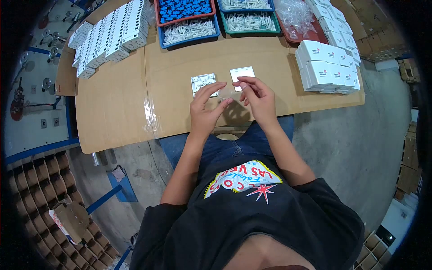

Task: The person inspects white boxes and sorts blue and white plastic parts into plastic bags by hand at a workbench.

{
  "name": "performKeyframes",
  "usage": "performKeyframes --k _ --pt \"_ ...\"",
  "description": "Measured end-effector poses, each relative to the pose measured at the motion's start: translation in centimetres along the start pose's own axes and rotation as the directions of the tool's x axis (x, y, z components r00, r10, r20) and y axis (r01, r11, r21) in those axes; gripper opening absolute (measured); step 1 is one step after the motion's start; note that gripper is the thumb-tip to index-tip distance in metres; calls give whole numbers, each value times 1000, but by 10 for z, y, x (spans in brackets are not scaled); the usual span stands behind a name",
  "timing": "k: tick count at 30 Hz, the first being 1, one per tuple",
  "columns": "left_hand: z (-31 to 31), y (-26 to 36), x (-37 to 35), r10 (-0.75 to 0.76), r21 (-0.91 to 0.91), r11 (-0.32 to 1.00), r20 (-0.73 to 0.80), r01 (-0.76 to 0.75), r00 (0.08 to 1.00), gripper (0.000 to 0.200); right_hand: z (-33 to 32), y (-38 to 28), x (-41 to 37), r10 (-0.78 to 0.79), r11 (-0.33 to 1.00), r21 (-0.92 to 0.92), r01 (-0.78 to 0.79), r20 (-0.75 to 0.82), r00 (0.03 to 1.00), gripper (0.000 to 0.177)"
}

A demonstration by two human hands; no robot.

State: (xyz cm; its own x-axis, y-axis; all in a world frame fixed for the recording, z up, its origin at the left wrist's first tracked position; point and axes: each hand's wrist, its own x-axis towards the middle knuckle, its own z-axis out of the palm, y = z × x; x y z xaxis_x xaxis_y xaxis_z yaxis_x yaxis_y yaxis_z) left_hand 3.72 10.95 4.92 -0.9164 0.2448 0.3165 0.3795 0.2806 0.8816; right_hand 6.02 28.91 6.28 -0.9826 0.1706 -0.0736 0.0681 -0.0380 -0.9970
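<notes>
Above the near part of the cardboard-covered table (pixel 112 112), my two hands face each other. Between my left hand (pixel 208 105) and my right hand (pixel 258 98) shows something thin and clear, perhaps a small plastic bag; its outline is faint. The left thumb and fingers are curved round toward it, and the right fingers are bent close together. Just beyond my left hand lies an open white square part (pixel 202 82) with small fittings inside. A flat white square plate (pixel 242 73) lies beyond my right hand, partly covered by its fingers.
Stacked white units with dark slots (pixel 112 36) stand back left. Along the back are a red tray of blue parts (pixel 185 11), a blue tray (pixel 189 33) and a green tray (pixel 250 22) of white pieces, and a red tray of clear bags (pixel 294 20). White boxes (pixel 326 72) are stacked right.
</notes>
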Motion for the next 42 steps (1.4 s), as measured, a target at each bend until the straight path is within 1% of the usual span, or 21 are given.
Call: performKeyframes --k 1,2,3,4,5,6,8,11,12,14,21,23,24,26,30,32,36,38,39,41,42 --pt "2 2 0 2 -152 988 -31 -7 1000 44 -3 0 2 58 995 85 -60 27 998 25" --pt "4 4 1 0 -301 954 -63 -19 998 46 -5 1 2 57 995 85 -59 24 998 25" --pt "7 8 1 2 -302 953 -61 -20 998 46 -6 2 3 231 941 222 -256 135 964 27" --pt "8 11 0 22 -359 932 -53 -40 998 47 -6 6 3 374 831 330 -449 267 888 30" --pt "9 15 0 43 -414 908 -46 -58 998 48 -10 19 2 378 751 418 -511 363 852 28" --pt "8 19 -1 42 -414 909 -46 -58 998 48 -9 20 1 378 750 418 -512 364 851 28" --pt "6 27 -2 48 -418 908 22 -34 999 53 -7 21 -4 281 618 577 -534 472 835 25" --pt "6 31 -2 80 -399 915 27 -62 996 52 -4 14 -4 230 585 633 -507 470 852 25" --pt "6 30 -1 81 -400 914 28 -63 996 52 -4 15 -4 230 586 633 -505 468 853 25" --pt "6 27 -1 138 -317 941 28 -122 990 51 -4 17 -5 268 575 654 -490 415 869 26" --pt "5 34 0 117 -298 947 -19 -117 993 48 -10 24 -5 283 560 640 -526 449 847 33" --pt "3 35 1 108 -327 938 -33 -113 994 49 -17 25 -5 188 578 581 -573 588 787 37" --pt "3 35 2 108 -328 938 -34 -114 994 49 -17 27 -6 189 579 580 -573 588 787 37" --pt "2 34 3 149 -310 938 -38 -153 988 48 -18 30 -8 194 582 532 -615 644 740 38" --pt "0 36 3 175 -267 948 -25 -176 984 47 -16 34 -7 191 595 517 -615 652 733 41" --pt "-1 37 4 187 -265 946 -25 -187 982 45 -17 41 -3 100 566 550 -614 693 714 42" --pt "-2 35 4 196 -267 943 -32 -197 980 44 -14 35 -4 132 547 560 -623 677 724 42" --pt "-3 34 5 190 -257 947 -32 -191 981 46 -16 38 -3 144 514 561 -648 689 710 36" --pt "-3 33 6 199 -260 944 -37 -202 979 46 -16 38 -1 140 524 560 -642 687 713 36" --pt "-2 26 3 99 -292 949 -72 -116 992 46 -16 35 4 246 664 438 -606 638 730 31" --pt "-3 21 2 118 -296 945 -79 -136 990 46 -15 36 6 234 678 436 -592 634 737 31"
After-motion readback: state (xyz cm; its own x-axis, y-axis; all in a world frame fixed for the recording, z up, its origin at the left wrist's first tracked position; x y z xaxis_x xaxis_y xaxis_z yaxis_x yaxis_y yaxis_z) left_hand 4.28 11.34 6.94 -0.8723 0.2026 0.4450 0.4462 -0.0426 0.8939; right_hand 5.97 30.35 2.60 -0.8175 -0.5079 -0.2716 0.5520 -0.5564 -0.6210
